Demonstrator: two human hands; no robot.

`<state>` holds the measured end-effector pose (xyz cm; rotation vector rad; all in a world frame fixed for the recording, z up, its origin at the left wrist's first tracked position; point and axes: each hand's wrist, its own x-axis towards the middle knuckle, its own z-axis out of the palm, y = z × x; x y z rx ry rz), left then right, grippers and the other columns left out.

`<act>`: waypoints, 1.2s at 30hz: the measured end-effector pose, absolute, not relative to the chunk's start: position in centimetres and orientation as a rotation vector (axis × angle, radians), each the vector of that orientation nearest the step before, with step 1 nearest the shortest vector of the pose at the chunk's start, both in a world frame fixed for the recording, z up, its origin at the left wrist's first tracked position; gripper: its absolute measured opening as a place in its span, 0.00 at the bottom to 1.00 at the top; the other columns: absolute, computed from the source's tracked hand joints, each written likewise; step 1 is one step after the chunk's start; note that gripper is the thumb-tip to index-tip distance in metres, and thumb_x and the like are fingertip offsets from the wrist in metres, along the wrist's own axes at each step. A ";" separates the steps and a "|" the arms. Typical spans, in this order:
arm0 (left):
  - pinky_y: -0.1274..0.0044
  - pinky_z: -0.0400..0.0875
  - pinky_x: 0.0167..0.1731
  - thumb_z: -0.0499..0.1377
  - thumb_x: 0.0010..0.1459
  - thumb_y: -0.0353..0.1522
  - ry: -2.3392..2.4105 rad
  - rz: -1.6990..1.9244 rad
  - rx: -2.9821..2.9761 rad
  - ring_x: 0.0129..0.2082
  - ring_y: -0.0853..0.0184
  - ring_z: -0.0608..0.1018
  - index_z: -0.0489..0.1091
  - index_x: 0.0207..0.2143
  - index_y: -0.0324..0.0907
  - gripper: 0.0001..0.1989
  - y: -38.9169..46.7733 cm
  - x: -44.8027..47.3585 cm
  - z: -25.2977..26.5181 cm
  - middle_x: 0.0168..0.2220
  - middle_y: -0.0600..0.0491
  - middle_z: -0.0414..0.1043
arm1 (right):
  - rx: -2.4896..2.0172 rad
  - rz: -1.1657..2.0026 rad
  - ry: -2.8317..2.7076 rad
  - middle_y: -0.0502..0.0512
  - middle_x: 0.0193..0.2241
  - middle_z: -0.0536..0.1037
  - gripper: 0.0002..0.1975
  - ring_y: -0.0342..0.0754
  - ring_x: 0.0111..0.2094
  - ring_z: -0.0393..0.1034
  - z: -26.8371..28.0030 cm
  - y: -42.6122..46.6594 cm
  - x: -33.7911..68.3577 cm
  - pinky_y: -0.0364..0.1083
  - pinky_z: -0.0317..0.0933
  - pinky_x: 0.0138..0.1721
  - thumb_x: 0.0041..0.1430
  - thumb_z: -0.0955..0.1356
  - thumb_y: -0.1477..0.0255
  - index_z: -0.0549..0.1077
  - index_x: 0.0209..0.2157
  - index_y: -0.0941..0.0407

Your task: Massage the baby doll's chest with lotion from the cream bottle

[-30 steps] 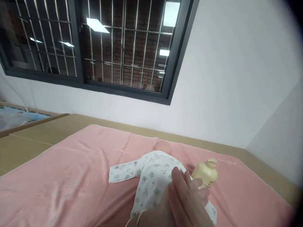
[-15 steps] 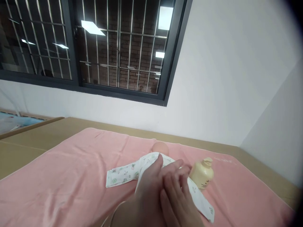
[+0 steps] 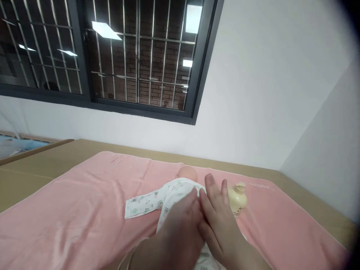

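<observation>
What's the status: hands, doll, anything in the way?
Left hand, blurred, against right hand; nothing seen held. Doll on pink cloth, partly hidden by hands. Bottle just beyond right hand, partly covered.

Cloth low in frame; gloss and metal above.
Lower frame: sheet (image 3: 92,210) matt, soft-looking cloth, creased at left; printed garment (image 3: 173,191) matt cloth, smoother; rounded head (image 3: 188,173) smooth, material unclear. Right of centre: pump bottle (image 3: 237,201) smooth, glossy, plastic-looking. Tabletop (image 3: 53,159) smooth, wood-toned. Wall (image 3: 253,93) plain, matt. Upper left: pane (image 3: 105,30) reflective glass, window bars (image 3: 137,56) shiny metal, window frame (image 3: 199,75) smooth, low sheen; bricks (image 3: 155,93) rough-looking.
</observation>
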<state>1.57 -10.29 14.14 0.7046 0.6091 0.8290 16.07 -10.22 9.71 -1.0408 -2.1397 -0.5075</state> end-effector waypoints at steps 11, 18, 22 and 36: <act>0.69 0.67 0.51 0.53 0.58 0.35 1.064 1.393 1.388 0.46 0.58 0.76 0.74 0.32 0.42 0.11 0.3 4.0 6.6 0.39 0.48 0.78 | -1.241 0.136 -2.265 0.54 0.67 0.54 0.33 0.51 0.68 0.43 5.8 -5.7 14.2 0.62 0.38 0.67 0.64 0.62 0.74 0.47 0.68 0.49; 0.68 0.66 0.49 0.52 0.61 0.36 1.087 1.418 1.628 0.44 0.58 0.76 0.72 0.37 0.43 0.11 0.8 3.3 4.8 0.41 0.47 0.77 | -1.512 0.211 -2.080 0.61 0.66 0.56 0.27 0.55 0.68 0.45 4.1 -2.7 17.0 0.61 0.41 0.66 0.70 0.55 0.61 0.56 0.66 0.56; 0.66 0.64 0.53 0.53 0.60 0.36 1.163 1.422 1.592 0.49 0.57 0.75 0.72 0.41 0.43 0.11 0.7 3.0 4.1 0.46 0.46 0.76 | -1.796 0.119 -1.958 0.73 0.65 0.55 0.33 0.62 0.67 0.46 3.5 -4.1 15.4 0.63 0.42 0.66 0.69 0.54 0.60 0.55 0.64 0.70; 0.64 0.65 0.54 0.46 0.66 0.38 1.151 1.379 1.767 0.51 0.59 0.74 0.70 0.47 0.42 0.17 0.6 3.0 2.5 0.49 0.46 0.74 | -1.705 0.146 -1.991 0.66 0.66 0.56 0.29 0.56 0.67 0.47 2.9 -1.9 16.9 0.60 0.43 0.66 0.69 0.55 0.61 0.57 0.65 0.64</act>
